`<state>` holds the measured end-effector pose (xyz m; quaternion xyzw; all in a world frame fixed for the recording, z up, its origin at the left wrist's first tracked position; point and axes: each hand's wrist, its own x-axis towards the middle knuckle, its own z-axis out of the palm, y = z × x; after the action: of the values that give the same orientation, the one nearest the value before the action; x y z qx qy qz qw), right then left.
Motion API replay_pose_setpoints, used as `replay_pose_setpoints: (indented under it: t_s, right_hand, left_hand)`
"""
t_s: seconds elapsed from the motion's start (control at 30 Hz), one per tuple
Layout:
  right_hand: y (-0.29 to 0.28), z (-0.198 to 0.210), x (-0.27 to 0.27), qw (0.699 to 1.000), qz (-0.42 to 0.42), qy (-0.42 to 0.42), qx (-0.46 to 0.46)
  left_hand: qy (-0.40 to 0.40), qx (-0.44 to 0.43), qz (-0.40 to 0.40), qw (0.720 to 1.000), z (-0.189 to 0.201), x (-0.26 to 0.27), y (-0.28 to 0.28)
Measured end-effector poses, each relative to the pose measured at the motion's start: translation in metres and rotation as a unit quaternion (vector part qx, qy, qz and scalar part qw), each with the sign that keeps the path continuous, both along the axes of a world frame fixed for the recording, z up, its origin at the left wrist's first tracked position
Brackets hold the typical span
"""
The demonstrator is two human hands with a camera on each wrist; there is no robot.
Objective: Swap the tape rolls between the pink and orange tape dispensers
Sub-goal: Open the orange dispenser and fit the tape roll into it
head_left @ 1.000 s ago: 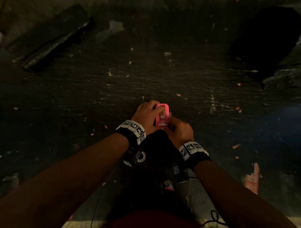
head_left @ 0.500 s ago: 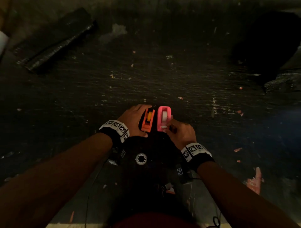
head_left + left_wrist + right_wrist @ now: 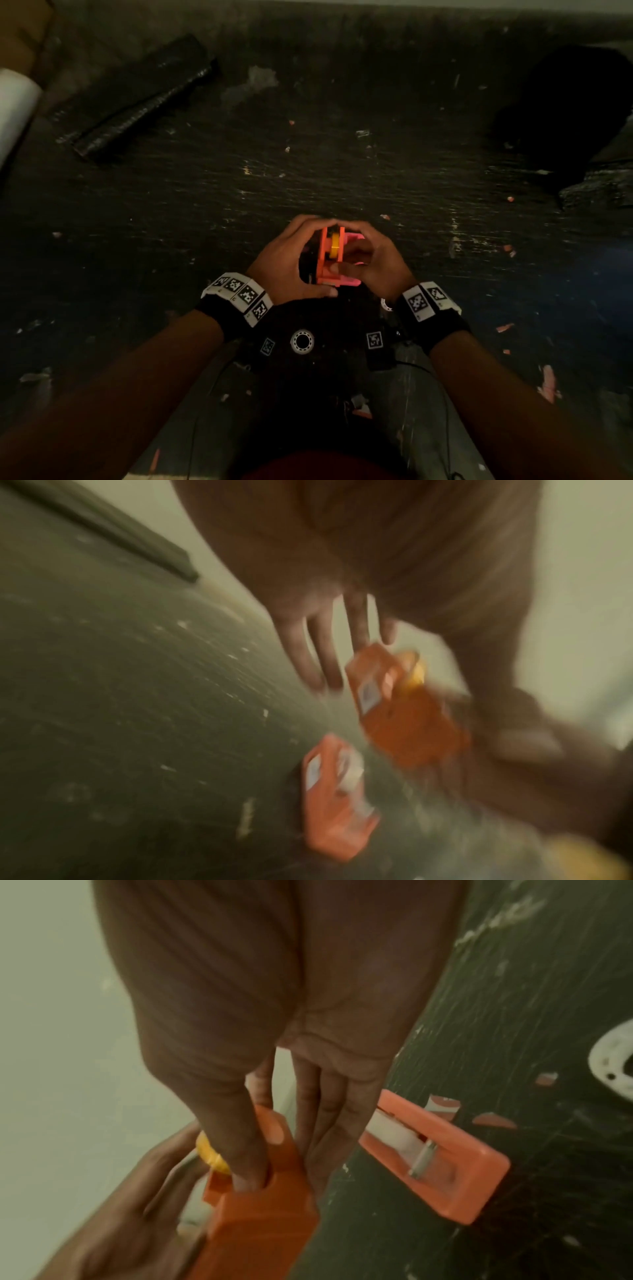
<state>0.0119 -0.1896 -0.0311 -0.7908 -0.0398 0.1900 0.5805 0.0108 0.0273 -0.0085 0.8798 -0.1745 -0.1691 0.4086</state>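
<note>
Both hands hold the orange dispenser (image 3: 323, 263) up off the dark table (image 3: 342, 171), a yellow tape roll (image 3: 335, 245) seated in it. My left hand (image 3: 291, 260) wraps its left side, fingers over the far end and thumb under the near end. My right hand (image 3: 376, 263) pinches the other side; in the right wrist view its thumb presses into the orange dispenser (image 3: 260, 1218) beside the yellow roll (image 3: 210, 1153). The pink dispenser (image 3: 445, 1172) lies on the table under my right hand, holding white tape (image 3: 390, 1131); the blurred left wrist view shows this pink dispenser (image 3: 329, 813) below the orange dispenser (image 3: 407, 723).
A black rolled bundle (image 3: 137, 99) lies at the back left, with a white roll (image 3: 13, 109) at the left edge. A dark cloth heap (image 3: 565, 113) sits at the back right. A white ring (image 3: 302, 341) and thin cables lie near the front edge.
Both hands left the pink dispenser, which now lies on the table. The left hand took the orange dispenser first, the right hand joined it, and the orange one is raised.
</note>
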Motion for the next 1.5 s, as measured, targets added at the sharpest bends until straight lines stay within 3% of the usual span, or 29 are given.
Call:
replay_pose_setpoints:
  t_s: [0.17,0.4,0.57,0.7,0.8,0.83,0.9,1.03,1.23,1.33,1.37,1.5]
  right_hand:
    - [-0.001,0.005,-0.002,0.998,0.009,0.028,0.051]
    - [-0.009,0.001,-0.008,0.997,-0.021,0.047,0.063]
    - [-0.016,0.003,-0.01,0.998,-0.019,0.039,0.052]
    - [-0.013,0.003,-0.011,0.999,-0.01,0.029,0.041]
    - [-0.009,0.002,-0.014,0.999,-0.006,0.026,0.035]
    - [-0.008,0.002,-0.015,0.999,0.0,0.026,0.03]
    - [-0.005,0.003,-0.015,0.999,0.014,0.026,0.027]
    - [0.007,0.006,-0.016,0.999,0.03,0.016,0.037]
    - [0.014,0.017,0.011,0.998,0.029,-0.018,0.05]
    - [0.004,0.015,-0.001,0.999,0.021,-0.017,0.019]
    - [0.009,-0.001,-0.035,0.999,0.046,0.012,0.005]
    - [-0.015,-0.002,-0.043,1.0,0.004,0.014,-0.009]
  left_hand:
    - [0.147,-0.138,0.087,0.976,0.01,-0.007,0.006]
    - [0.144,-0.132,0.155,0.968,-0.007,-0.005,0.029]
    - [0.105,0.051,0.128,0.985,-0.038,-0.017,0.065]
    - [0.104,0.22,0.089,0.966,-0.056,-0.028,0.077]
    - [0.072,0.262,0.091,0.958,-0.052,-0.033,0.075]
    - [0.046,0.239,0.101,0.965,-0.048,-0.035,0.072]
    - [0.031,0.114,0.136,0.984,-0.032,-0.033,0.06]
    - [0.159,-0.103,0.141,0.972,0.005,-0.021,0.022]
    - [0.086,-0.183,0.17,0.965,0.018,0.004,0.007]
    - [0.058,-0.123,0.205,0.969,0.009,-0.016,0.024]
    - [0.061,-0.073,0.217,0.972,-0.01,-0.063,0.036]
    - [0.026,0.136,0.096,0.986,-0.039,-0.08,0.04]
